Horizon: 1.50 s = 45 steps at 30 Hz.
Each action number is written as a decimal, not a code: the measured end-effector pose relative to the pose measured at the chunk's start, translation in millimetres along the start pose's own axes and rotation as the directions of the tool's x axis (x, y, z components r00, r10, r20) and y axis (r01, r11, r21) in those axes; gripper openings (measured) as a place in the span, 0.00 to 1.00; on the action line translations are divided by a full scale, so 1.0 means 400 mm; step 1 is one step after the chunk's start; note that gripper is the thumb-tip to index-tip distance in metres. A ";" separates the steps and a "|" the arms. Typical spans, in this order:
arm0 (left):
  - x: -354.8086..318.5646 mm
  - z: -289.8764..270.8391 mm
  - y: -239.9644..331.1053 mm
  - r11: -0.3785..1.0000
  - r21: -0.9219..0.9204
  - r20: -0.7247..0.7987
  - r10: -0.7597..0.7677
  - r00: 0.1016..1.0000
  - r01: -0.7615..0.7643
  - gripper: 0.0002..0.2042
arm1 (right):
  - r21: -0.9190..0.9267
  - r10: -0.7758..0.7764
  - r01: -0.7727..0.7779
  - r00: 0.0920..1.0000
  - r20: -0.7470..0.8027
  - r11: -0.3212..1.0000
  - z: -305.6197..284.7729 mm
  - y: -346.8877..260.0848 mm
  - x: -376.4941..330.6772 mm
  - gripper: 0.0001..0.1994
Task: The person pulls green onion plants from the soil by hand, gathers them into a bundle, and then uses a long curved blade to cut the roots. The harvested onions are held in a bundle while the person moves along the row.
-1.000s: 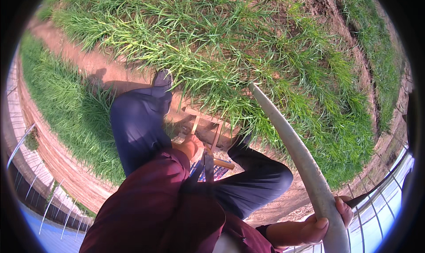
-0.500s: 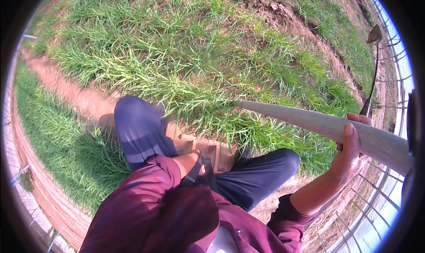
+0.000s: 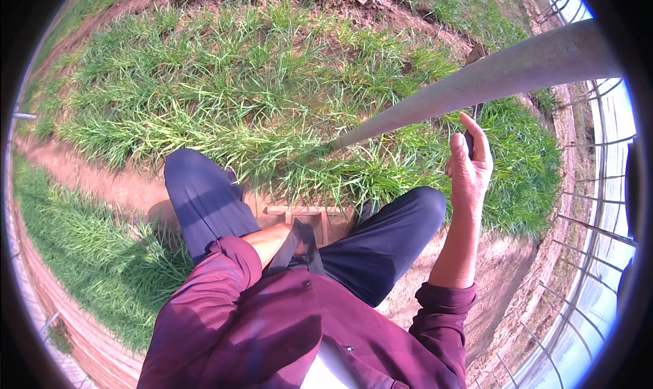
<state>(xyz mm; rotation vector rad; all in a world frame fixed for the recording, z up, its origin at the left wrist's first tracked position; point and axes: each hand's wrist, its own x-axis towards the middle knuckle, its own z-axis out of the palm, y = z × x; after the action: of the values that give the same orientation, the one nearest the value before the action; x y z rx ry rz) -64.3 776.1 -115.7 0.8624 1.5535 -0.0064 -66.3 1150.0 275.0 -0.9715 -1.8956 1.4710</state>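
Observation:
My right hand (image 3: 468, 168) is raised at the right, fingers curled round the dark handle of a small hoe. The hoe's thin shaft points away from me, and its brown blade (image 3: 475, 53) shows just past a grey pole (image 3: 476, 83). The pole partly covers the tool. My hand is on the near side of the pole, apart from it in the picture. Between my bent knees, my left forearm (image 3: 267, 242) reaches down to a dark strap (image 3: 306, 242); the left hand's fingers are hidden there. Green grass-like plants (image 3: 272, 83) grow in front of me.
The pole rises from the plants and slants to the upper right. A wooden frame (image 3: 320, 215) lies low between my legs. Bare soil (image 3: 109, 178) runs between the plant strips at left. Curved bars and pale sheeting (image 3: 605, 171) line the right side.
My view has shifted, and the pole now appears higher and steeper. My right hand, still with the hoe, has moved left and up in the picture, off the pole's outline.

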 end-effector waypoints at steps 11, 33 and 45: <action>0.024 0.011 0.067 0.996 -0.034 0.057 -0.075 0.996 0.077 0.05 | 0.035 0.202 -0.201 0.979 -0.019 0.979 0.041 0.402 -0.039 0.22; -0.097 -0.341 0.201 -0.039 -0.897 -0.413 0.428 0.804 -0.439 0.12 | 0.183 0.765 -0.841 0.540 0.351 0.510 0.158 0.361 -0.353 0.09; -0.428 -0.426 0.325 -0.216 -0.509 -0.815 -0.191 0.548 -0.833 0.18 | -0.075 0.073 -0.032 0.756 0.651 0.997 0.260 0.227 -0.377 0.36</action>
<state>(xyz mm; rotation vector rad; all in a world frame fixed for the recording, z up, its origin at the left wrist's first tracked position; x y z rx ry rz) -156.5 864.0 127.4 -0.1138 1.1874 2.1117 -39.3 981.7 162.5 -0.5567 -2.4153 1.9815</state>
